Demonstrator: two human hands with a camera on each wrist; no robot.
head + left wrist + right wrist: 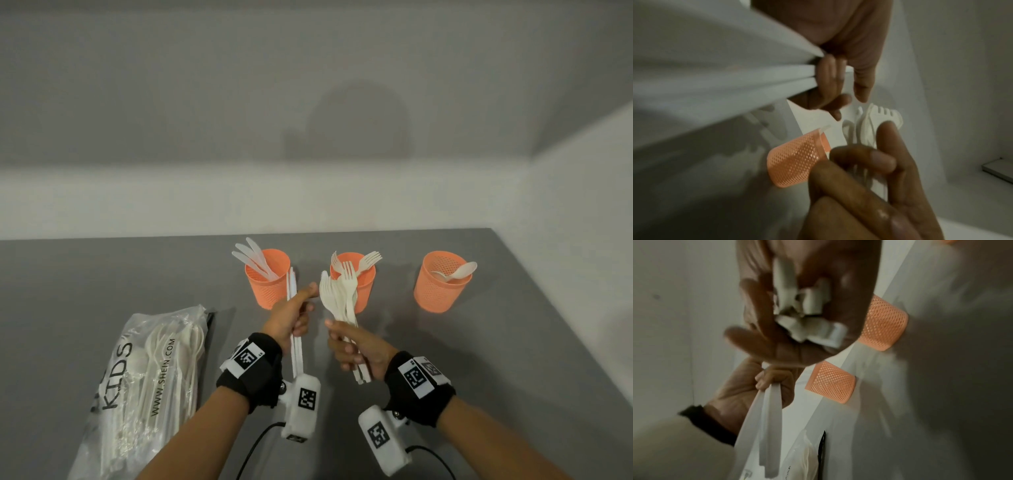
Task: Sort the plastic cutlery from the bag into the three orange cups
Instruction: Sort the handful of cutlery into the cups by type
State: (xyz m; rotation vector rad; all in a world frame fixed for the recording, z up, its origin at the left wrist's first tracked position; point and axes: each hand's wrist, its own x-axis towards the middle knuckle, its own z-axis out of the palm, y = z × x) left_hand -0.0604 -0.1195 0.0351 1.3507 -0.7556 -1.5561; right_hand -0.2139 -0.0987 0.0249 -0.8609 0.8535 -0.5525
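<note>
Now my left hand point(291, 317) grips knives point(294, 342) upright and my right hand point(356, 349) clutches forks point(339, 301), before three cups point(269, 279) holding knives, forks, spoons. Left, the bag point(137, 383) lies flat, cutlery inside.

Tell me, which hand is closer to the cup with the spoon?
Right. The right hand, holding forks, sits nearer the spoon cup; the left hand is farther, by the knife cup.
</note>
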